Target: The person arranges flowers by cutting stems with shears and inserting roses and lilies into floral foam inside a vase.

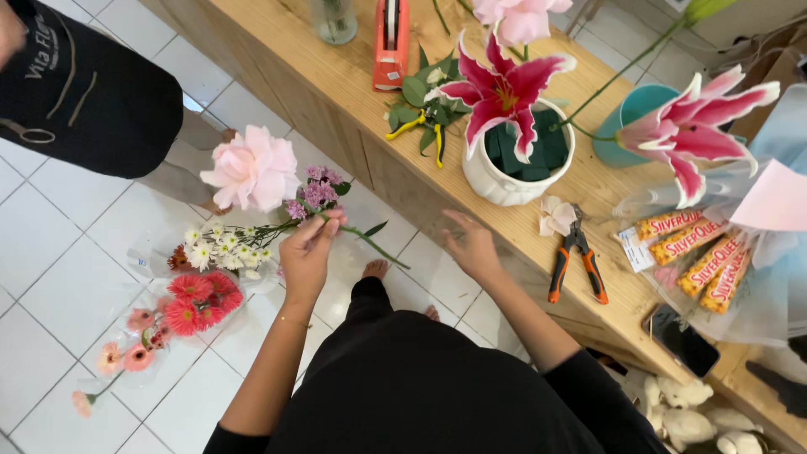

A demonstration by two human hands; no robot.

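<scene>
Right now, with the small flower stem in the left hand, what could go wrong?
1. The left hand pinches the thin purple flower stem by the fingers only; it might bend or slip.
2. The white vase stands close to the wooden table edge; the open right hand nearby might bump it.

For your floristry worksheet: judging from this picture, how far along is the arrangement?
Early. Done: one pink lily stands in the green foam of the white pot. In hand: the left hand holds a purple flower stem; the right hand is open. Left: gerberas on the floor.
</scene>
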